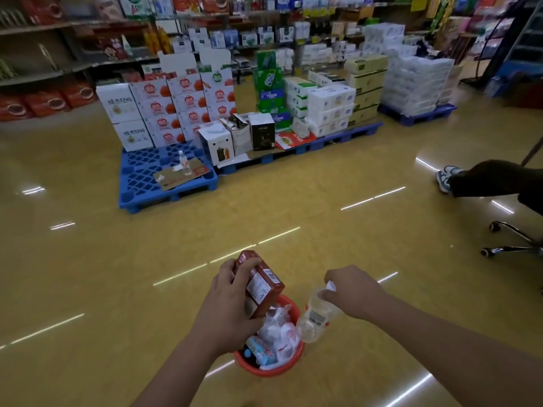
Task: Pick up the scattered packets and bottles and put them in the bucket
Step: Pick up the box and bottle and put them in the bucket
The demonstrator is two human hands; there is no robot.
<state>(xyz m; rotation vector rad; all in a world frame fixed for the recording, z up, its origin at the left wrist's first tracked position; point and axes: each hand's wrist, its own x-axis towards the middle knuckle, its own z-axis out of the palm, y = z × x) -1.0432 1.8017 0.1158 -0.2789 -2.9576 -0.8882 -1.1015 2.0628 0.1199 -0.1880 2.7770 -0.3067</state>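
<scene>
Bucket [289,366] near rim behind left forearm; shelf goods [323,22] blurred.

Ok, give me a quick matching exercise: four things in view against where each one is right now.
Things:
1. dark red rectangular carton
2. clear plastic bottle with barcode label
3. round red plastic bucket
4. small clear water bottle with red label

Places:
A. standing on cardboard on the blue pallet
B. on the floor below both hands
C. in the left hand
D. held by its neck in the right hand

Pairs: 1-C, 2-D, 3-B, 4-A
</scene>
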